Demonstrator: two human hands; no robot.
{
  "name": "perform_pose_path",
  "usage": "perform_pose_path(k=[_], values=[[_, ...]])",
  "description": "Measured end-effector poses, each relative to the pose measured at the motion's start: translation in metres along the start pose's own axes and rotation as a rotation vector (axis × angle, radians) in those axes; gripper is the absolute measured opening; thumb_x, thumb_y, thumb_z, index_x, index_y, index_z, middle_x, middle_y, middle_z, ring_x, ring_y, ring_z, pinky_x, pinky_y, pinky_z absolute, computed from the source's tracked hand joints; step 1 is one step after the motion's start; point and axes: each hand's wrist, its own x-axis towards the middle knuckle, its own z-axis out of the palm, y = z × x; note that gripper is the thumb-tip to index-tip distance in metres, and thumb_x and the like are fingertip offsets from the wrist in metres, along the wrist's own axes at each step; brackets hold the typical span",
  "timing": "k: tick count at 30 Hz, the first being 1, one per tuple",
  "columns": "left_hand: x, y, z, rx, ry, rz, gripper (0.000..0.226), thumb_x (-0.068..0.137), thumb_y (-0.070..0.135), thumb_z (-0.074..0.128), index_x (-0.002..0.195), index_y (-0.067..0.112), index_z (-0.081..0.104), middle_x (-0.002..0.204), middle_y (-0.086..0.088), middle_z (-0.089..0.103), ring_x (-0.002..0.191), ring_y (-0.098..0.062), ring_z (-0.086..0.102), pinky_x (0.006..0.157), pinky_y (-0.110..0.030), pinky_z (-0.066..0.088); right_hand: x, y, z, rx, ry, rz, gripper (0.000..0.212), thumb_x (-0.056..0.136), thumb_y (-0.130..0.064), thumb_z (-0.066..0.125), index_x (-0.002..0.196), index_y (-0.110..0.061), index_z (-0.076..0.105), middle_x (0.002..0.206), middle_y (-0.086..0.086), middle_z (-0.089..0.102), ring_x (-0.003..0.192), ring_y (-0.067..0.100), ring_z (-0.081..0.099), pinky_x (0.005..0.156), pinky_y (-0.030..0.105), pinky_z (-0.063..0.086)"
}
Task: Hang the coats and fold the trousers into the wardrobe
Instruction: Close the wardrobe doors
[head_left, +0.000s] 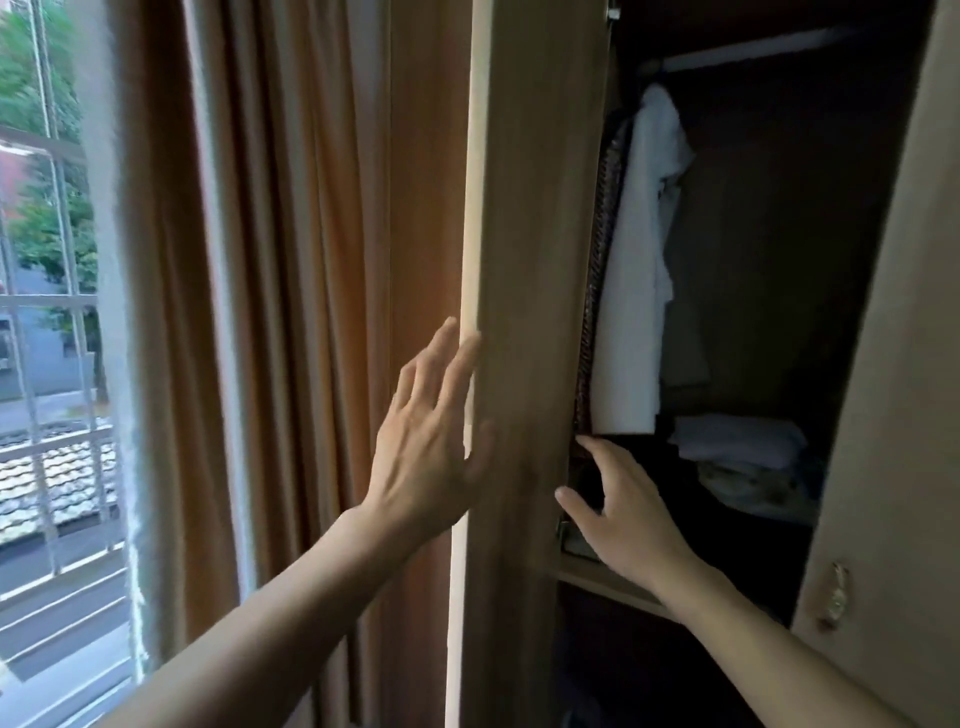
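The wardrobe's left door stands edge-on in front of me. My left hand lies flat against its outer edge, fingers spread, holding nothing. My right hand reaches past the door's inner side at shelf height, fingers apart and empty. Inside, a white coat hangs from the rail, with a dark patterned garment beside it on the left. Folded pale clothes rest on the shelf among dark fabric.
The right wardrobe door with a metal handle stands open at the right. Orange-brown curtains hang just left of the wardrobe. A barred window fills the far left.
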Motion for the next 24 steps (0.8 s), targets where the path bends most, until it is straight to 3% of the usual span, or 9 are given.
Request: perform_pose_path(k=[4, 7, 10, 15, 17, 21, 24], values=[[0.018, -0.01, 0.024, -0.013, -0.116, -0.074, 0.096, 0.094, 0.037, 0.057, 0.157, 0.019, -0.013, 0.167, -0.005, -0.005, 0.152, -0.027, 0.01, 0.118, -0.043, 0.03, 0.007, -0.008, -0.008, 0.014, 0.068, -0.03, 0.067, 0.095, -0.045, 0.059, 0.153, -0.027, 0.031, 0.154, -0.01, 0.035, 0.143, 0.009, 0.03, 0.118, 0.037, 0.031], [0.016, -0.011, 0.045, -0.018, -0.083, -0.079, 0.105, 0.095, 0.034, 0.06, 0.153, 0.021, -0.027, 0.164, -0.002, -0.023, 0.154, -0.021, 0.0, 0.115, -0.041, 0.032, 0.006, -0.009, -0.01, -0.017, 0.079, -0.076, 0.061, 0.095, -0.041, 0.06, 0.15, -0.03, 0.036, 0.153, -0.011, 0.036, 0.143, 0.008, 0.029, 0.118, 0.038, 0.032], [0.014, -0.014, 0.058, -0.165, 0.038, -0.046, 0.09, 0.098, 0.036, 0.052, 0.157, 0.018, -0.013, 0.166, 0.0, -0.015, 0.153, -0.015, 0.001, 0.11, -0.044, 0.041, 0.007, -0.005, -0.012, -0.037, 0.097, -0.068, 0.062, 0.094, -0.042, 0.06, 0.15, -0.03, 0.036, 0.154, -0.011, 0.035, 0.144, 0.007, 0.028, 0.118, 0.037, 0.031], [0.011, -0.017, 0.078, -0.328, 0.202, 0.015, 0.075, 0.098, 0.026, 0.045, 0.159, 0.01, 0.002, 0.168, 0.0, -0.001, 0.153, -0.024, 0.017, 0.107, -0.053, 0.044, 0.006, 0.005, -0.017, -0.059, 0.091, -0.064, 0.064, 0.095, -0.041, 0.061, 0.151, -0.03, 0.033, 0.152, -0.016, 0.035, 0.141, 0.005, 0.03, 0.118, 0.031, 0.03], [0.011, -0.016, 0.08, -0.347, 0.204, 0.032, 0.073, 0.099, 0.023, 0.042, 0.158, 0.009, 0.002, 0.168, -0.002, -0.001, 0.153, -0.025, 0.016, 0.111, -0.05, 0.04, 0.007, 0.01, -0.019, -0.057, 0.082, -0.055, 0.065, 0.095, -0.04, 0.061, 0.151, -0.031, 0.032, 0.152, -0.016, 0.034, 0.141, 0.005, 0.03, 0.117, 0.032, 0.032], [0.01, -0.01, 0.084, -0.38, 0.203, 0.036, 0.07, 0.099, 0.021, 0.04, 0.157, 0.004, 0.005, 0.167, -0.005, 0.002, 0.154, -0.023, 0.012, 0.121, -0.032, 0.024, 0.009, 0.011, -0.017, -0.027, 0.049, -0.054, 0.067, 0.093, -0.041, 0.064, 0.151, -0.033, 0.031, 0.152, -0.017, 0.033, 0.141, 0.006, 0.03, 0.113, 0.036, 0.039], [0.01, -0.007, 0.087, -0.418, 0.184, 0.039, 0.067, 0.101, 0.021, 0.038, 0.156, 0.001, 0.006, 0.166, -0.009, 0.004, 0.154, -0.024, 0.009, 0.123, -0.03, 0.016, 0.009, 0.012, -0.017, -0.052, 0.027, -0.083, 0.074, 0.089, -0.044, 0.068, 0.151, -0.033, 0.03, 0.153, -0.014, 0.033, 0.141, 0.007, 0.029, 0.116, 0.034, 0.033]])
